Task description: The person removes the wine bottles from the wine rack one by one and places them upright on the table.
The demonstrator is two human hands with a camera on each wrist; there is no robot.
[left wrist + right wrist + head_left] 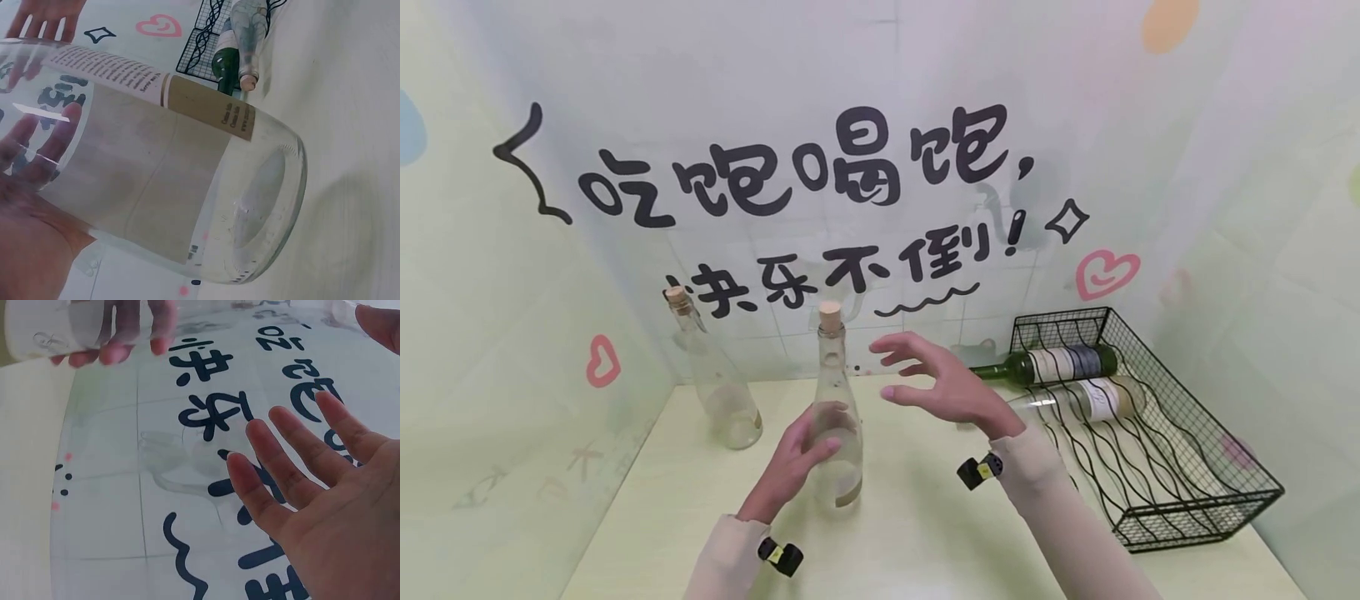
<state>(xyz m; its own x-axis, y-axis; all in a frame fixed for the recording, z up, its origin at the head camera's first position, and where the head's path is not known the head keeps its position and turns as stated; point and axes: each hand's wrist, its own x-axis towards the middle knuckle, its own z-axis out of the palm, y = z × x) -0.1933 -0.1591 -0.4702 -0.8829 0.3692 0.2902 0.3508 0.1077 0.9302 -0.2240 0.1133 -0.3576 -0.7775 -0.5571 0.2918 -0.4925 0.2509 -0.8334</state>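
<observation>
My left hand (790,460) grips a clear glass bottle (835,396) round its lower body, the thumb on the near side. The bottle stands nearly upright, with a cork (831,317) in its mouth. In the left wrist view, fingers show through the glass, and a white and tan label (206,106) wraps the bottle. Its base seems slightly off the pale table (362,125), where a shadow lies apart from it. To the right of the bottle's neck, my right hand (942,385) hovers with fingers spread, touching nothing. The right wrist view shows its bare palm.
Another corked clear bottle (721,387) stands at the table's back left. On the right, a black wire rack (1198,506) holds a green bottle (1060,365) and a clear labelled bottle (1116,398), both lying down. Printed curtain-like walls (1247,208) enclose the table.
</observation>
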